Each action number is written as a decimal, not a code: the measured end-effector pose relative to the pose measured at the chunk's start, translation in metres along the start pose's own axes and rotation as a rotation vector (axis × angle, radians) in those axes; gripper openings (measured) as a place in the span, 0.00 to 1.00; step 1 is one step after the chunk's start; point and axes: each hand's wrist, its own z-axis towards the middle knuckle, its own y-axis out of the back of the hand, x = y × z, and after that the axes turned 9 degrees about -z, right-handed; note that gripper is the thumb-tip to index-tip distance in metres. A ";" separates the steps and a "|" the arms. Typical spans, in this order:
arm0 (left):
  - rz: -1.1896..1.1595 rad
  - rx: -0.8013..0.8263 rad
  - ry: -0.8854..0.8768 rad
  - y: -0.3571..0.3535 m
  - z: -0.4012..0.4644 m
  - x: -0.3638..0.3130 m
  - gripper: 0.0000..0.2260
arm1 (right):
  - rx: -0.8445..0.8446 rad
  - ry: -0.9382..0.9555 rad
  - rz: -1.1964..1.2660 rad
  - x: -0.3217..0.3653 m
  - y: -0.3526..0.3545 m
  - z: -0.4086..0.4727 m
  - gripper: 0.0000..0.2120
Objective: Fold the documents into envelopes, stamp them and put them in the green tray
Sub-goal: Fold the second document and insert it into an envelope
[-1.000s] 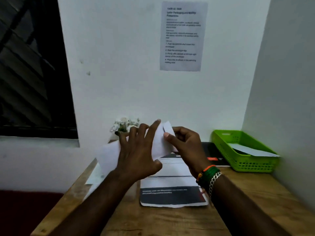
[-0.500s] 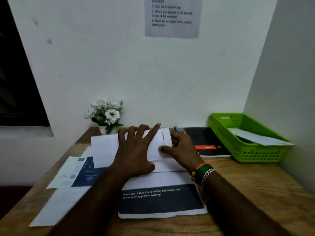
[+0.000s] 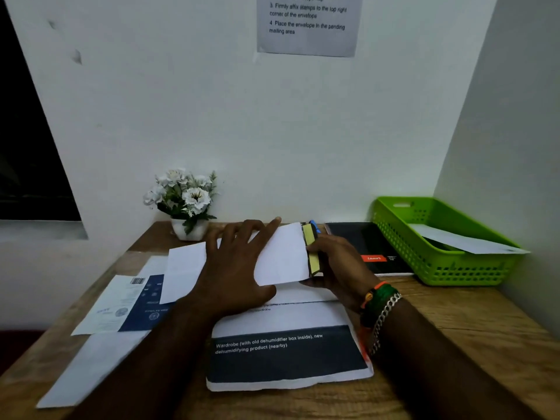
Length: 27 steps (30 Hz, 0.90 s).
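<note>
A white envelope (image 3: 285, 256) lies across the papers at the middle of the desk. My left hand (image 3: 239, 268) presses flat on it with straight, spread fingers. My right hand (image 3: 336, 268) grips the envelope's right end, where the flap with a yellow strip (image 3: 312, 253) is folded up. Under the envelope lies a printed document with a dark band (image 3: 288, 353). The green tray (image 3: 436, 265) stands at the back right against the wall and holds another white envelope (image 3: 463, 241).
A blue-and-white leaflet (image 3: 127, 304) and a plain white sheet (image 3: 91, 368) lie at the left. A pot of white flowers (image 3: 185, 201) stands at the back. A black notebook (image 3: 369, 247) and a blue pen (image 3: 315, 225) lie beside the tray.
Both hands brought the envelope down from the air onto the papers. The left hand now presses it flat, and the flap's yellow strip has come into sight at the right end.
</note>
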 end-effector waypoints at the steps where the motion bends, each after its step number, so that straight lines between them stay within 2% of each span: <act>1: -0.013 0.005 -0.001 -0.001 0.000 0.001 0.51 | 0.044 -0.022 0.022 -0.001 0.003 0.001 0.14; 5: -0.100 0.029 -0.003 -0.002 0.003 0.004 0.50 | 0.147 -0.067 0.085 -0.004 0.009 0.004 0.14; 14: -0.148 0.028 -0.010 -0.005 0.004 0.012 0.48 | 0.165 -0.016 0.028 -0.002 0.009 0.004 0.08; 18: -0.153 0.037 -0.025 -0.005 0.004 0.011 0.48 | 0.143 -0.016 0.042 -0.001 0.007 0.002 0.12; 27: -0.226 0.005 -0.066 -0.004 0.005 0.008 0.46 | 0.068 -0.019 -0.023 -0.006 0.008 0.005 0.09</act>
